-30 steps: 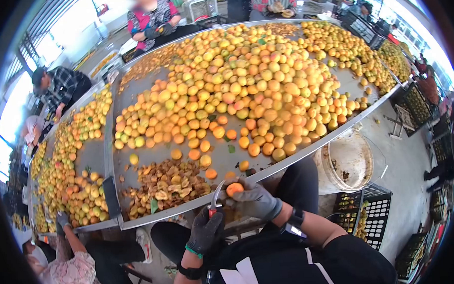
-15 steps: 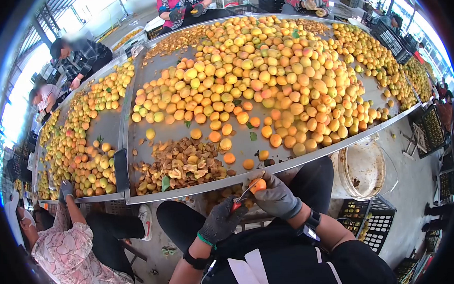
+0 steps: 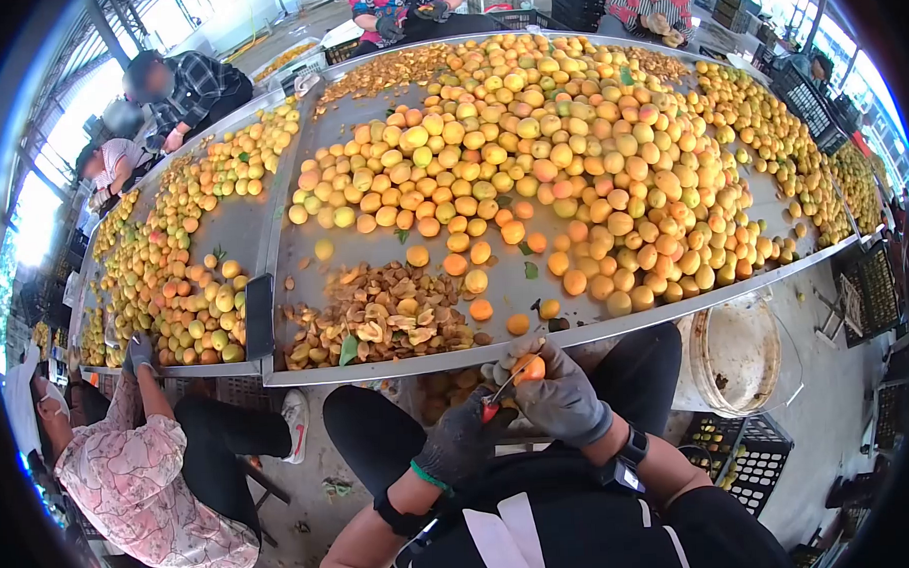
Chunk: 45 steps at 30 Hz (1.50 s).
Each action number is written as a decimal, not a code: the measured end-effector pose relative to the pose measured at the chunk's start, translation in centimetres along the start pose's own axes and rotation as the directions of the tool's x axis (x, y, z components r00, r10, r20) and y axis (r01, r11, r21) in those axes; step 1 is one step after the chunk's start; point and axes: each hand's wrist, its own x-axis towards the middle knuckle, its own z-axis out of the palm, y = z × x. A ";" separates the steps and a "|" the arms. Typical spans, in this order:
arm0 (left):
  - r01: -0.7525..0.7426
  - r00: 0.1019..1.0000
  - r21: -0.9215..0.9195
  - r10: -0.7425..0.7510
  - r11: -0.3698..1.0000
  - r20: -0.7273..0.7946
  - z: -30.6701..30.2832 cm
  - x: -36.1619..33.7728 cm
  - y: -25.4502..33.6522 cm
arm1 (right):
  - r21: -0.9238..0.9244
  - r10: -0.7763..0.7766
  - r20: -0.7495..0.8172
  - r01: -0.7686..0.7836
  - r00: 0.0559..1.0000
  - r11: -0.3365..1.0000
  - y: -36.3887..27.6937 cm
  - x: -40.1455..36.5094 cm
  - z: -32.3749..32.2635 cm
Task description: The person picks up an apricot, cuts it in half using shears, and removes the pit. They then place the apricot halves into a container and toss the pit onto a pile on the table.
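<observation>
In a dark glove with a green cuff, my left hand (image 3: 458, 440) is closed around the red handle of a small knife (image 3: 490, 410). The thin blade reaches up to an orange apricot (image 3: 529, 369). Gloved in grey, my right hand (image 3: 564, 400) grips that apricot just off the table's front edge. Both hands are close together above my lap. Beyond them, on the metal table (image 3: 427, 366), lies a heap of brownish cut apricot pieces (image 3: 386, 316) with a green leaf. A large pile of whole apricots (image 3: 570, 160) covers much of the tabletop.
A co-worker in a pink patterned shirt (image 3: 157, 495) sits at my left; others work across the table. A dirty white bucket (image 3: 737, 359) stands at right, near a black crate (image 3: 756, 459). A dark upright plate (image 3: 259, 316) is fixed by the table divider (image 3: 282, 215).
The whole view has shifted slightly, so the table appears further right and higher. My hands keep their hold on the knife and apricot, with the blade still at the fruit.
</observation>
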 end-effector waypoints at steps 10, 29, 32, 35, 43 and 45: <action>0.106 0.994 0.019 -0.106 0.994 0.002 -1.2 1.9 0.1 | -0.325 0.166 -0.219 -0.232 0.962 0.917 -0.4 2.3 0.2; 0.129 0.981 -0.056 -0.136 0.990 -0.136 -0.8 1.7 -1.5 | -0.453 0.174 -0.274 -0.286 0.946 0.844 1.7 3.5 0.2; 0.047 0.986 -0.073 -0.058 0.996 -0.158 0.3 1.7 -3.2 | -0.214 0.131 -0.265 -0.191 0.955 0.958 4.3 3.3 -1.2; 0.145 0.985 0.108 -0.133 0.984 -0.109 -1.0 2.0 -3.7 | -0.137 0.197 -0.257 -0.237 0.946 0.962 4.8 3.4 -2.7; 0.164 0.965 0.137 -0.130 0.977 -0.228 -0.3 2.0 -3.9 | -0.061 0.210 -0.208 -0.227 0.955 0.972 5.5 3.6 -2.0; 0.197 0.960 0.158 -0.157 0.968 -0.234 -0.4 1.9 -4.2 | -0.017 0.255 -0.206 -0.264 0.945 0.964 4.8 3.7 -1.3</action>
